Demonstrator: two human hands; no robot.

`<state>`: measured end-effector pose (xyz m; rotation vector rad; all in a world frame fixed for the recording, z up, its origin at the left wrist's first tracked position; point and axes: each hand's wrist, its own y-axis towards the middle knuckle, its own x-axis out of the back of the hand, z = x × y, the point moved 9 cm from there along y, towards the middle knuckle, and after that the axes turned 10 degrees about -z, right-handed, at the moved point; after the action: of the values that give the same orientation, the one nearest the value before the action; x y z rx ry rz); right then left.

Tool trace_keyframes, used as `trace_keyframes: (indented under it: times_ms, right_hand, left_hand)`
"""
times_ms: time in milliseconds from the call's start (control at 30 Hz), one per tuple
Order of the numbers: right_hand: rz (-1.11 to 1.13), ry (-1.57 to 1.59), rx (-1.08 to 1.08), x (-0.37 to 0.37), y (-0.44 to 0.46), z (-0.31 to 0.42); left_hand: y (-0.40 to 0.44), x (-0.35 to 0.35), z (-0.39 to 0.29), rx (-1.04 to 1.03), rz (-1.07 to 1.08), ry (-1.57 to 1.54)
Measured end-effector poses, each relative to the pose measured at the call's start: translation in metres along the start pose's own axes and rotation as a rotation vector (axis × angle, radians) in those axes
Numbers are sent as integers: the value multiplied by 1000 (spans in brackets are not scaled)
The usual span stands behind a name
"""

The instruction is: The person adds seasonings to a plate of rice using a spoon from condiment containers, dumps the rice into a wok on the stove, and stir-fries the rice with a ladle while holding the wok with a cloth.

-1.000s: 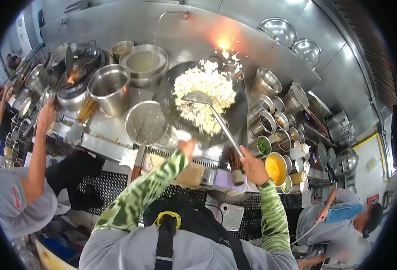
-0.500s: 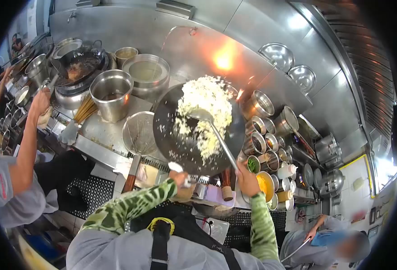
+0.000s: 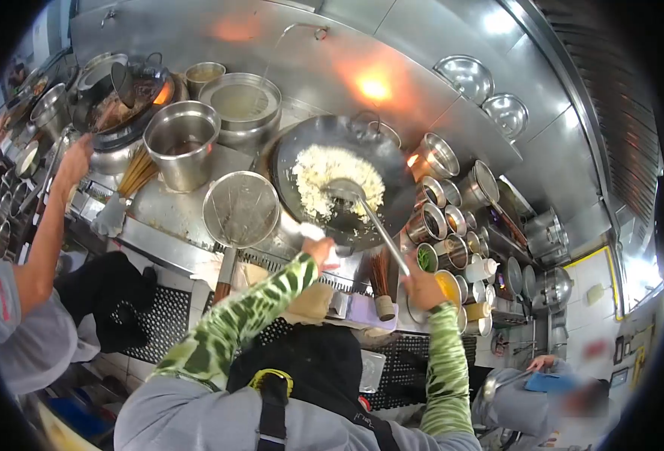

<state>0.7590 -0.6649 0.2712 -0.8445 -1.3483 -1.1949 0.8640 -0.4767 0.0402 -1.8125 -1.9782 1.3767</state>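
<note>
1. Both hands are closed in a grip, well apart from each other, at the near side of the wok (image 3: 381, 150).
2. Left hand (image 3: 318, 252) has its fingers folded on a white cloth (image 3: 312, 230) at the near rim; what the cloth covers is hidden, so one cannot tell whether the fingers pinch the rim itself.
3. Right hand (image 3: 424, 290) is wrapped around the handle end of a metal ladle (image 3: 382, 234). From there the handle runs far and to the left, into the wok.
4. Pale yellow-white rice (image 3: 317, 169) lies in the middle of the wok, and the bowl of the ladle rests against its near part.
5. To the left of the wok is a round mesh strainer (image 3: 242, 207); farther left stands a steel pot (image 3: 181, 124) with dark liquid.
6. Just beside the right hand, on the right, is a container of yellow liquid (image 3: 446, 284); chopped greens (image 3: 426, 259) sit in a cup slightly farther.
7. At the left, a co-worker (image 3: 42, 240) extends one arm toward a second wok (image 3: 87, 116).
</note>
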Motion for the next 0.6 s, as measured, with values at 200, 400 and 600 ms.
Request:
trace_keyframes:
  times_ms: [200,400,600]
  right_hand:
    - [-29,1010,-466,30,-26,67]
    - [-83,1544,-582,73,-2,75]
    - [-22,2141,-282,62,18,65]
  left_hand:
    - [-30,32,3,-334,24,113]
    - [-38,-22,-58,-64,-53,17]
    - [13,-29,-45,-35,-103,11]
